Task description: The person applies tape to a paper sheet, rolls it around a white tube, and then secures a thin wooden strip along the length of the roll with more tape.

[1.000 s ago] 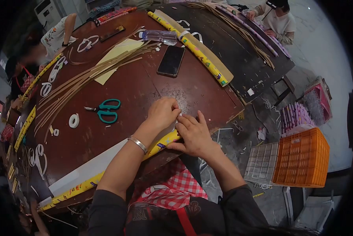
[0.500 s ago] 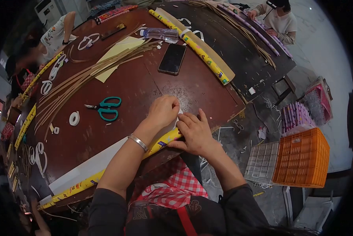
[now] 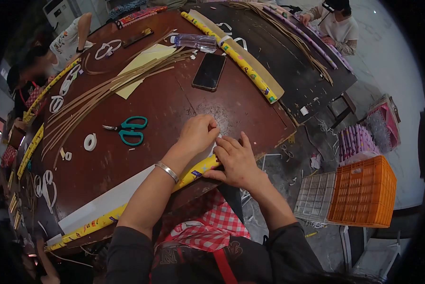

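A roll of yellow patterned paper (image 3: 193, 175) with a white inner side (image 3: 99, 202) lies along the near edge of the brown table, partly hidden by my left forearm. My right hand (image 3: 236, 162) grips the roll's right end, thumb on the near side and fingers over the top. My left hand (image 3: 198, 134) is closed in a pinch just above that end. A bit of white shows by its fingertips; what they pinch is hidden. Scissors with teal handles (image 3: 133, 130) lie to the left, beside a white tape roll (image 3: 90, 142).
Beyond my hands lie a phone (image 3: 209, 71), a water bottle (image 3: 196, 42), another yellow roll (image 3: 250, 71) and brown strips (image 3: 87, 102). An orange crate (image 3: 359, 191) stands on the floor at right. Co-workers sit at the far right (image 3: 338, 28) and left (image 3: 68, 45).
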The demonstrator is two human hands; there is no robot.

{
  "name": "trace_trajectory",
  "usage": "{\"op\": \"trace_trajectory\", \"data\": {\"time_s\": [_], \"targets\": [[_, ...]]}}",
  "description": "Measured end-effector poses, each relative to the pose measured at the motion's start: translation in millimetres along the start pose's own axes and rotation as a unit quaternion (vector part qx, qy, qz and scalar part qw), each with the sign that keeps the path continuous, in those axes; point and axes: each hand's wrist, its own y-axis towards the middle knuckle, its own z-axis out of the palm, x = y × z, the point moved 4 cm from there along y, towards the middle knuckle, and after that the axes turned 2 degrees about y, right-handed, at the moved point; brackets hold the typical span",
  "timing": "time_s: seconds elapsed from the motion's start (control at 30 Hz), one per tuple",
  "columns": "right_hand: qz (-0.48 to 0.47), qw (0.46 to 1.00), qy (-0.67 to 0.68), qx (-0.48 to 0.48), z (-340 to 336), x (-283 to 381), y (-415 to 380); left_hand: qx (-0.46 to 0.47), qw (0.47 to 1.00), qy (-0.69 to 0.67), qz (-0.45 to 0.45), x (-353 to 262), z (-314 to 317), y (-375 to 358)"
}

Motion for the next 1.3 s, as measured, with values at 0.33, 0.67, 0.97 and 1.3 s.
{"op": "trace_trajectory", "data": {"time_s": [0.33,0.67,0.97,1.3], "targets": [[0.002,1.0,0.007,0.008,0.2,0.1,-0.1,0.008,1.0,-0.02,0.022,-0.9,-2.8,-4.5],[0.023,0.999,-0.009,0.028,5.3,-2.3,-1.7,0.003,0.996,0.079,0.029,-6.1,6.5,-6.7],[0.014,1.0,0.001,0.01,2.8,-1.2,-0.7,-0.013,0.992,0.122,0.034,-3.2,8.6,-7.4],[0.015,1.0,-0.003,0.013,1.2,-1.0,-0.2,-0.034,0.998,-0.016,0.048,8.8,-3.3,-2.0]]}}
